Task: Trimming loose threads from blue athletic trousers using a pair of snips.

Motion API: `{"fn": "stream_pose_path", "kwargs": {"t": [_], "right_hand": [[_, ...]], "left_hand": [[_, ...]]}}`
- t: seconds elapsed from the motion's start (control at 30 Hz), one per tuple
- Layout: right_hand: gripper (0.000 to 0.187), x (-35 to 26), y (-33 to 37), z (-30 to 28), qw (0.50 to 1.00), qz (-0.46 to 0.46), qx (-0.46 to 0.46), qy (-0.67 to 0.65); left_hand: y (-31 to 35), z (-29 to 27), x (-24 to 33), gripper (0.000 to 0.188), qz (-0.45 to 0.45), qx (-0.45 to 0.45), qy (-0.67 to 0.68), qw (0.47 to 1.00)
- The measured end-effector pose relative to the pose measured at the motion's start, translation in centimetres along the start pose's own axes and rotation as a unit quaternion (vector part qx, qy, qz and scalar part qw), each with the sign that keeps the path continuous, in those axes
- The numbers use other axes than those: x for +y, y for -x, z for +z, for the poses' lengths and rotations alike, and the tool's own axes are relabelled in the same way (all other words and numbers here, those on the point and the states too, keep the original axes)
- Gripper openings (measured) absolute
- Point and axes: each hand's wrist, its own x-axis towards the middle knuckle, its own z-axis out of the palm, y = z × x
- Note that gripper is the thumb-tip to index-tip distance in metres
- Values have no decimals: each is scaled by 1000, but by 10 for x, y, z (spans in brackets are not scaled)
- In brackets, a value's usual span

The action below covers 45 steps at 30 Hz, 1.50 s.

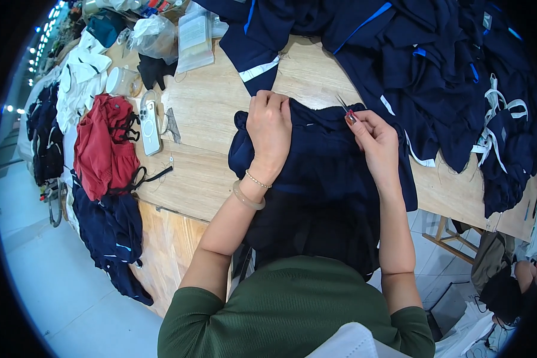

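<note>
The left hand [269,128] lies flat with fingers curled over the top fold of a soft, dark navy fabric garment [319,179], pressing it to the pale wood-grain tabletop [209,113]. The garment drapes from the table edge down toward the person's lap, its long axis running away from the body. The right hand [373,140] is pinched shut on small metal thread snips with a red grip [346,110], thin blades pointing up and left at the garment's upper edge. A heap of navy clothing with white stripes [435,65] sits just beyond.
</note>
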Motion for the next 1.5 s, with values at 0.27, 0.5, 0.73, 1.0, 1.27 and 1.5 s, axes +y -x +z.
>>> {"fn": "stream_pose_path", "kwargs": {"t": [0.27, 0.5, 0.73, 1.0, 1.27, 1.5], "right_hand": [[24, -10, -6, 18, 972, -177, 5, 151], [22, 0, -21, 41, 883, -308, -17, 355], [22, 4, -23, 54, 879, -304, 2, 367], [22, 6, -30, 58, 878, -302, 1, 372], [22, 5, -36, 55, 873, -304, -16, 380], [20, -4, -57, 34, 840, -340, 1, 422]], "left_hand": [[4, -9, -3, 2, -90, -33, 116, 989], [1, -7, -3, 3, -34, -11, 71, 997], [-4, -5, -4, 2, -34, -31, 68, 997], [-16, -6, -5, 1, -31, -43, 57, 997], [-27, -3, -19, 3, 9, -72, -3, 997], [-36, 1, -33, 2, 64, -83, 104, 989]]}}
